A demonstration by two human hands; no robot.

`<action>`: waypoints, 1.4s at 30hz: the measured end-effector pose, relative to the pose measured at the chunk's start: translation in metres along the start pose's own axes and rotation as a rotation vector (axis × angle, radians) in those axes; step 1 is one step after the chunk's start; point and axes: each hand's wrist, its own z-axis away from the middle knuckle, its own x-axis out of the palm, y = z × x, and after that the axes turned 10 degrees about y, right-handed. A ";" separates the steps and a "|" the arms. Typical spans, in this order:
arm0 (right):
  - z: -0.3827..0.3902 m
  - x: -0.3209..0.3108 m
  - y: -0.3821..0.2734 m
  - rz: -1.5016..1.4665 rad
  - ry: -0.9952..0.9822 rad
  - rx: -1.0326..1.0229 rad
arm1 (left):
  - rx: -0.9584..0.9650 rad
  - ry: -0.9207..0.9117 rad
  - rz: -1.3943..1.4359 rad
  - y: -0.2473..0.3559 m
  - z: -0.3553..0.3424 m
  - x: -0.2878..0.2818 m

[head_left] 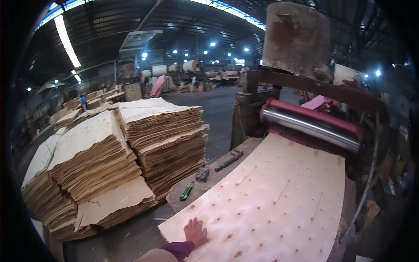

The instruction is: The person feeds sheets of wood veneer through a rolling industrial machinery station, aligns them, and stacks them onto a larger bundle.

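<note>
My left hand [195, 232], in a purple sleeve, lies with fingers spread on the near left corner of a pale veneer sheet [288, 196] dotted with knots and thin cracks. The sheet's far end reaches a machine with a steel roller [307, 127] beside a dark red roller. Left of the sheet, on the rough bench [181, 196], are a green-and-black box cutter [187, 191], a small dark block [202, 174] and a dark bar [229, 160]. My right hand is not in view.
Tall stacks of veneer [89, 166] stand at the left. A heavy rusty drum [296, 35] tops the machine frame, and a hose [371, 174] runs down its right side. A worker in blue [84, 103] stands far back left; machinery lines the hall.
</note>
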 end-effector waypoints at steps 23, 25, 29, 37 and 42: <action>-0.015 0.037 0.039 0.088 0.034 0.010 | 0.075 0.091 0.002 0.004 0.000 -0.001; -0.015 0.036 0.036 0.100 0.039 0.025 | 0.066 0.076 0.001 0.003 0.000 0.000; -0.013 0.023 0.024 0.149 -0.064 0.080 | 0.009 0.010 0.019 -0.001 0.000 0.003; -0.003 0.002 0.005 -0.003 -0.125 0.117 | 0.025 0.025 0.018 0.002 -0.001 0.001; -0.006 0.008 0.008 0.005 -0.118 0.156 | 0.044 0.044 0.021 0.002 -0.001 0.000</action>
